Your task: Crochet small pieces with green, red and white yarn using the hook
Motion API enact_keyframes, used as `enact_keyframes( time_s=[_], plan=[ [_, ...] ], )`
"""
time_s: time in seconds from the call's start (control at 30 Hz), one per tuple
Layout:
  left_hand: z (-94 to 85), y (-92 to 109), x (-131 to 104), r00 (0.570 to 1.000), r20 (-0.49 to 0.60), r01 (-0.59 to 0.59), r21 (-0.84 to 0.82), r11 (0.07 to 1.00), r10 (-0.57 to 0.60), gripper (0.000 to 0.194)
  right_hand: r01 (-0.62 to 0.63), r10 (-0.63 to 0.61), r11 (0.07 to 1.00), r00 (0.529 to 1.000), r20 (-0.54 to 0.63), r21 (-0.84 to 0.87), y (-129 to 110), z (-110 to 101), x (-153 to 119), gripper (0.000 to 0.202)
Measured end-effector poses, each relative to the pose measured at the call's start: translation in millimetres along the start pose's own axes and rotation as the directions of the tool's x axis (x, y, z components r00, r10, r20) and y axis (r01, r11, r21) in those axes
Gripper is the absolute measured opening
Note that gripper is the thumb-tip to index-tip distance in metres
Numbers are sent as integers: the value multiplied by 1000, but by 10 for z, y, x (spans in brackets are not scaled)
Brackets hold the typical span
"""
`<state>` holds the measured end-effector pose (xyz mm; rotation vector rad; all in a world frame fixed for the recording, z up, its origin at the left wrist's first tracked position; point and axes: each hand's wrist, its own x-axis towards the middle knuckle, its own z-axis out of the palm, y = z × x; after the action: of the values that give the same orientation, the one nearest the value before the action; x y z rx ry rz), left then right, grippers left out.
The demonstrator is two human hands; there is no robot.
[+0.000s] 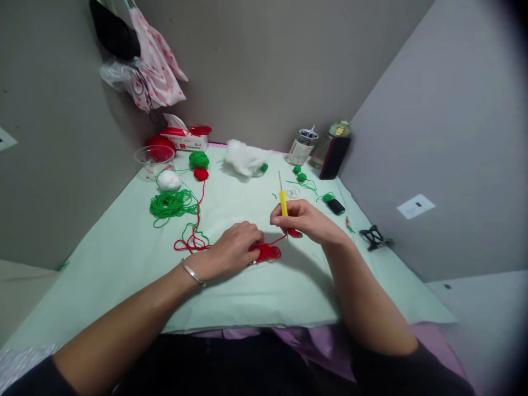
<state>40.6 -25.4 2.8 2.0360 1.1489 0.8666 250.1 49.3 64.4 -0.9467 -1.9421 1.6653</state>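
Note:
My left hand (pixel 236 246) rests on the table with its fingers closed on a small red crocheted piece (pixel 266 253), part of which lies hidden under the fingers. My right hand (pixel 303 219) pinches the yellow grip of a crochet hook (pixel 282 202), whose metal shaft points up and away from me. A taut red strand runs from the crocheted piece to below my right hand. Loose red yarn (pixel 193 242) lies in loops left of my left hand and leads back to a small red ball (pixel 201 174).
Green yarn (pixel 173 203), a white ball (pixel 169 180) and a plastic tub (pixel 154 162) stand left. White stuffing (pixel 245 158) lies at the back. A can (pixel 302 147), bottle (pixel 341 130), phone (pixel 335 158) and black stand (pixel 373 237) line the right side. Walls enclose the table.

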Motion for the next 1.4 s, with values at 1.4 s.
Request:
enact_keyframes(
  time_s=[1.4],
  plan=[
    [-269, 607, -230, 967, -68, 90, -808, 582, -245, 57, 191, 128, 750, 898, -421, 634, 24, 353, -140, 47]
  ],
)
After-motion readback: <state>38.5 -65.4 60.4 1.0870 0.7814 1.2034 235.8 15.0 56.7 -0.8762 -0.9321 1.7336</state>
